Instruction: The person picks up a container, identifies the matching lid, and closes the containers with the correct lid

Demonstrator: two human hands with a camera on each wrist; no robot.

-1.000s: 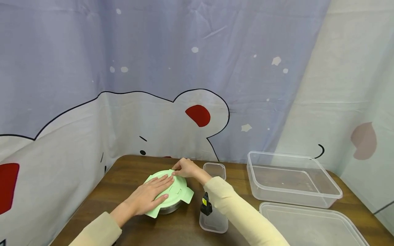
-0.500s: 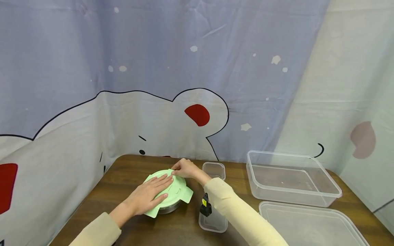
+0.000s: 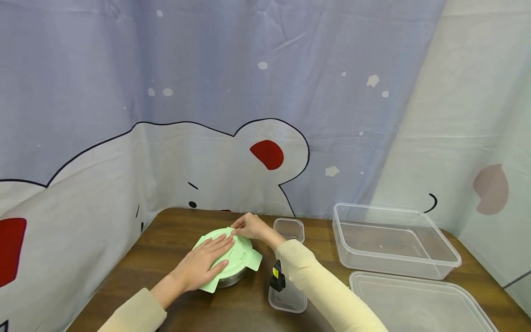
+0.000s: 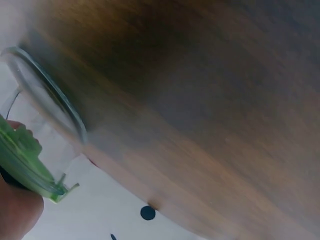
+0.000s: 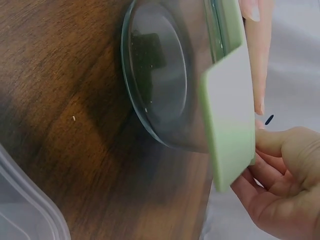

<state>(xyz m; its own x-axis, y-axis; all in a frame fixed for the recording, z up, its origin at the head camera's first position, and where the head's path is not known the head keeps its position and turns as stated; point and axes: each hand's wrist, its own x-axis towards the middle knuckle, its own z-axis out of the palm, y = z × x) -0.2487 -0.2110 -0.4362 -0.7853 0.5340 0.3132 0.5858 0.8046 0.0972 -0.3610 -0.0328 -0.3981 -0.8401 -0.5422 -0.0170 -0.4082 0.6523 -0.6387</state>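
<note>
A round glass food container (image 5: 165, 85) stands on the table under a pale green lid (image 3: 237, 260) whose side flaps stick outward. My left hand (image 3: 203, 265) lies flat across the top of the lid, fingers spread and straight. At the far edge, my right hand (image 3: 252, 227) pinches a lid flap between thumb and fingers; the right wrist view shows those fingers (image 5: 270, 175) close against the green rim. Through the glass the inside looks bare. In the left wrist view only part of the lid (image 4: 30, 160) shows, at the left edge.
To the right stand a small clear container (image 3: 289, 226) and a small clear lid (image 3: 287, 302), partly hidden by my right arm. A large clear rectangular box (image 3: 398, 263) sits at the back right, its flat lid (image 3: 419, 299) in front. A patterned curtain (image 3: 232, 83) hangs behind the table.
The glass container and its lid have shifted very slightly to the right, with a small turn of the near flaps. Both hands keep nearly the same places on the lid.
</note>
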